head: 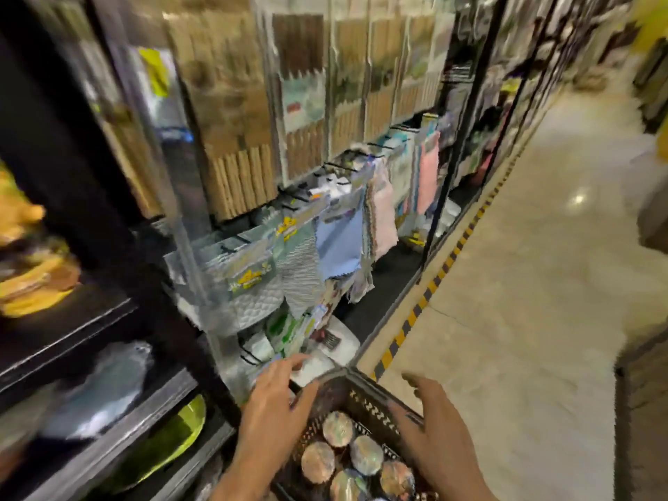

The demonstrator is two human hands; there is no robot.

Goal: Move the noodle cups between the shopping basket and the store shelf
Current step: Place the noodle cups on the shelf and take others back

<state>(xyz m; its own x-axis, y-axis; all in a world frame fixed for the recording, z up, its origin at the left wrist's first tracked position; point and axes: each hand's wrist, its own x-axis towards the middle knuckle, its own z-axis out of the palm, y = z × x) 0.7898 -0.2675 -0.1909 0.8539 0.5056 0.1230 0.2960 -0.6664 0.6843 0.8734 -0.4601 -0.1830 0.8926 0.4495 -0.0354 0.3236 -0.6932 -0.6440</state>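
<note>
Two hands [274,403] [433,424], basket [365,392], five cups [338,428]

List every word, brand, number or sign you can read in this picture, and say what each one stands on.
None can be read; motion blur smears the picture.
Noodle cups in the shopping basket: lid print blurred.
Hanging cloth packs: yellow header lettering, unreadable.
Bamboo mat packs: label text too blurred.

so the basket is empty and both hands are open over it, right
Not quite: the basket is not empty. The head view shows several noodle cups standing in it. The left hand and right hand are indeed open over it.
</note>
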